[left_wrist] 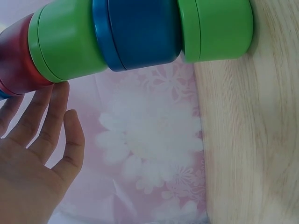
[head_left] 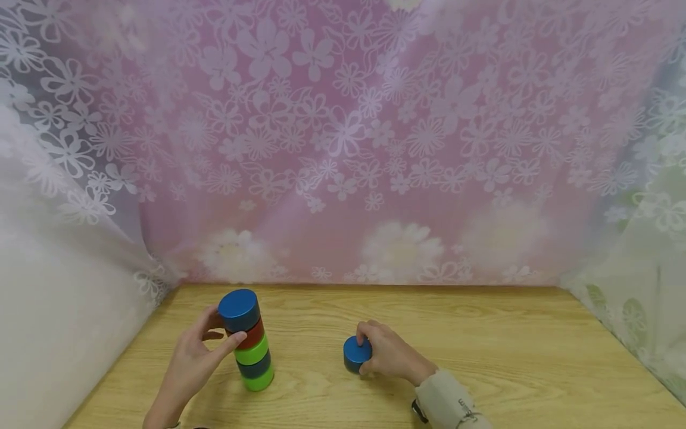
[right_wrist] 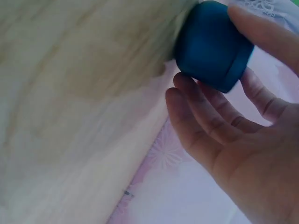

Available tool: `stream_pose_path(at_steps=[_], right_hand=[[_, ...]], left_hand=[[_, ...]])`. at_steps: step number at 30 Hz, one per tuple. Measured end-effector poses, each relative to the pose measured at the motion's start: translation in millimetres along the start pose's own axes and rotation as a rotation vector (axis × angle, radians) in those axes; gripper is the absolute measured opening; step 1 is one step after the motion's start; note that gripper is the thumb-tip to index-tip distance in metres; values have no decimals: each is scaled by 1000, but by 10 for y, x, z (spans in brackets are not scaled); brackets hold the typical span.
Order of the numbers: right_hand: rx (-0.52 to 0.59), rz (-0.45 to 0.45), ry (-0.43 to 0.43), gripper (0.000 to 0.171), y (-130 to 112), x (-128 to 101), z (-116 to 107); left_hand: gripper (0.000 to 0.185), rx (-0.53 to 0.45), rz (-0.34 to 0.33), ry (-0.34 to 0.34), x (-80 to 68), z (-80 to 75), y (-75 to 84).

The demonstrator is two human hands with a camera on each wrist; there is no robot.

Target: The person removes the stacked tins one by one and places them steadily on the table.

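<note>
Blue canister (head_left: 354,357) in the right hand (head_left: 390,353), fingers bent — the left hand (head_left: 192,357), thumb in front, grips a stack (head_left: 252,353).

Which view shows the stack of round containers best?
The head view shows the stack, base to top. Left wrist is closer, but crops it, leaving a sliver of the top blue container. Right wrist shows, at most, an unclear green patch.

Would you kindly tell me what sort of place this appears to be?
It looks like an indoor tabletop work area, screened off: a wood-grain table, flower-patterned sheeting hanging behind it and on both sides, and a stack of coloured canisters standing on it.
</note>
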State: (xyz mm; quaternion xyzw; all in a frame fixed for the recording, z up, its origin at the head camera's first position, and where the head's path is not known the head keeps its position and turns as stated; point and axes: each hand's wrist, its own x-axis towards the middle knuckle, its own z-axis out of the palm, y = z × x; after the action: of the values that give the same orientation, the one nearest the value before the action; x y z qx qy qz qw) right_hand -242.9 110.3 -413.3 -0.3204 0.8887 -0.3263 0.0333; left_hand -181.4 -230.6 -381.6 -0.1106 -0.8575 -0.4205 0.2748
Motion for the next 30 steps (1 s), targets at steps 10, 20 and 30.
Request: stream_pose_path(at_steps=[10, 20, 30], right_hand=[[91, 53, 5, 42, -128, 29, -208], [174, 53, 150, 41, -284, 141, -278], [232, -39, 282, 42, -513, 275, -241]], left_hand=[[50, -24, 7, 6, 8, 27, -2], [53, -40, 33, 1, 15, 27, -19], [58, -35, -23, -69, -20, -10, -76]])
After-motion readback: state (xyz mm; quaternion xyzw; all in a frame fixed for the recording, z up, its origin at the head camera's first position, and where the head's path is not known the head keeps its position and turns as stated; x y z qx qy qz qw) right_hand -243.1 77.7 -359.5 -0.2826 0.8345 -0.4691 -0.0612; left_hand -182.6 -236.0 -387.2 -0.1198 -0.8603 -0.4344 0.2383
